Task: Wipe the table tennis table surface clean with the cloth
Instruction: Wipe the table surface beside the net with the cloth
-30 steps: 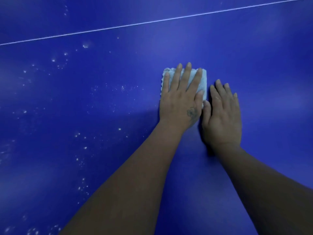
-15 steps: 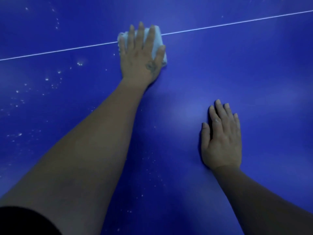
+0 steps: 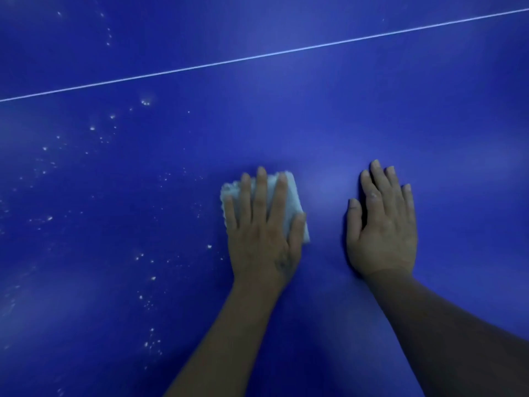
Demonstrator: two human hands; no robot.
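Folded pale-blue cloth [image 3: 289, 202] flat on blue table tennis table [image 3: 372, 110], long axis running away from person, tilted slightly left. Left hand [image 3: 263, 233] presses it, fingers straight and spread — right hand [image 3: 382, 224] flat on bare table just beside, holding nothing. White line [image 3: 257, 55] crosses far side. White specks [image 3: 143, 262] scattered left of cloth.

Blue table [image 3: 372, 110] (white-speckled), pale cloth [image 3: 289, 196]

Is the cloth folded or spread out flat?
Folded, apparently: the cloth forms a compact pad barely wider than the left hand pressing it on the table. Layers are not visible.
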